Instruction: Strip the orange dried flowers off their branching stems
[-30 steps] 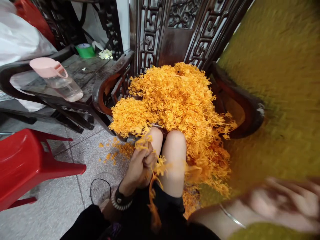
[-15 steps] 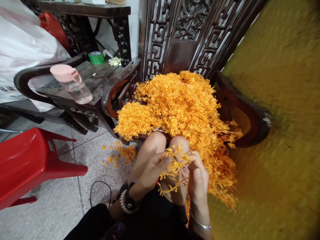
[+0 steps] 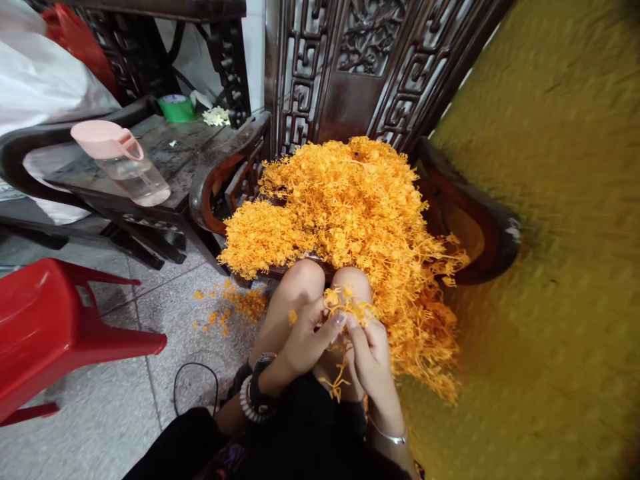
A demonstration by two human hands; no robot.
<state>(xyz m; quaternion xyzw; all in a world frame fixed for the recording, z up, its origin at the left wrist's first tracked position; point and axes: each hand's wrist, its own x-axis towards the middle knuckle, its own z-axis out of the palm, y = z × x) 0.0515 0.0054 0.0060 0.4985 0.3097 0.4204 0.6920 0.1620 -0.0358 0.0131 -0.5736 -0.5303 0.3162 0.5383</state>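
Observation:
Above my knees, my left hand (image 3: 309, 340) pinches a small bunch of orange flower sprigs (image 3: 350, 305), thin and branching, plastic by their look. My right hand (image 3: 373, 353) is closed on the same bunch, its thumb and fingertips almost touching those of the left. One strand hangs below the fingers between my legs. A loose orange bit (image 3: 293, 317) shows beside my left hand, against my leg. Right beyond my knees, a big heap of the same orange sprigs (image 3: 350, 200) covers the seat of a dark carved wooden chair (image 3: 367, 110) and spills down on the right.
Orange bits (image 3: 245, 300) lie scattered on the speckled floor (image 3: 115, 400). At left stand a red plastic stool (image 3: 40, 313) and a dark wooden seat holding a pink-lidded bottle (image 3: 123, 163) and green tape (image 3: 176, 108). A black cable (image 3: 195, 367) loops near my leg. A yellow-brown surface fills the right.
My right hand has turned and come inward, so its fingertips now meet my left hand's at the sprigs. A loose orange bit has appeared beside my left hand. The view has shifted slightly.

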